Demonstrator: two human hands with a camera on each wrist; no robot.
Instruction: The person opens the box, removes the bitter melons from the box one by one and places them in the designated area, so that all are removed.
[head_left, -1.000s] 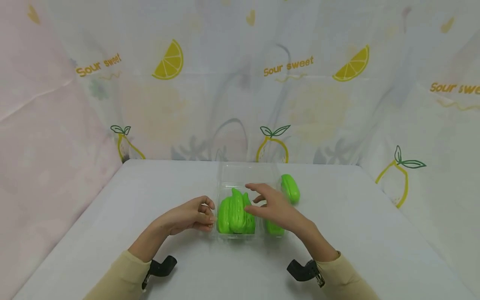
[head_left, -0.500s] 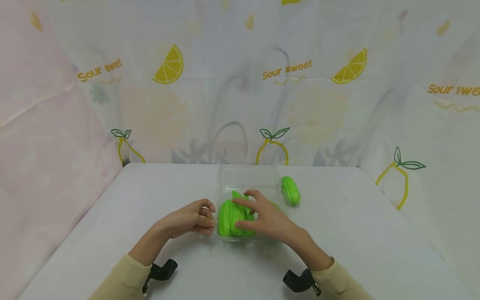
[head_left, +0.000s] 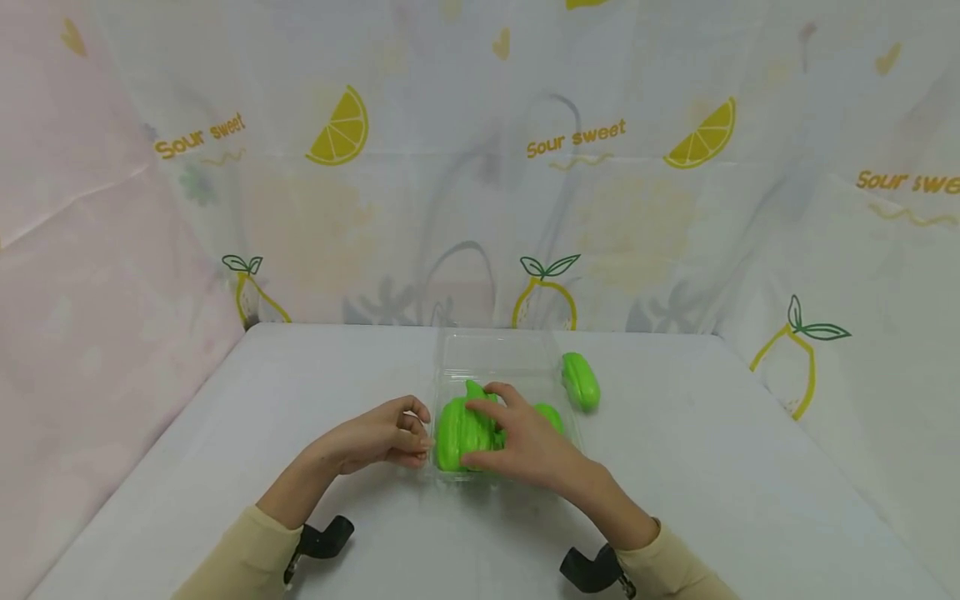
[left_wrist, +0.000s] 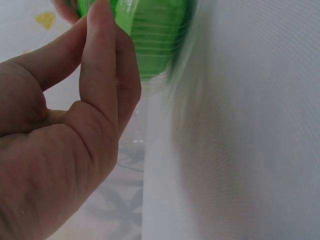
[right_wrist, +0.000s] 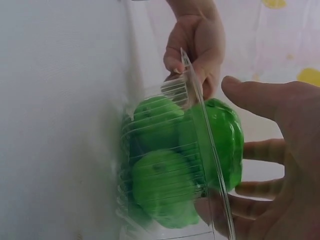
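Observation:
A clear plastic hinged box stands on the table with its lid raised at the back. Inside are several glossy green ridged, long fruit-like pieces, one riding above the rim on the left side. My left hand pinches the box's left rim between thumb and fingers. Over the box, my right hand spreads its thumb and fingers about the raised green piece; the thumb shows a small gap from it in the right wrist view. Another green piece shows in the box beyond my right hand.
One loose green piece lies on the white table, just right of the box. A printed cloth hangs behind and along both sides. Black wrist cameras sit under both forearms.
My right hand has moved left and down over the green pieces, its thumb now at the near end of the raised one. The left hand has stayed at the box's rim.

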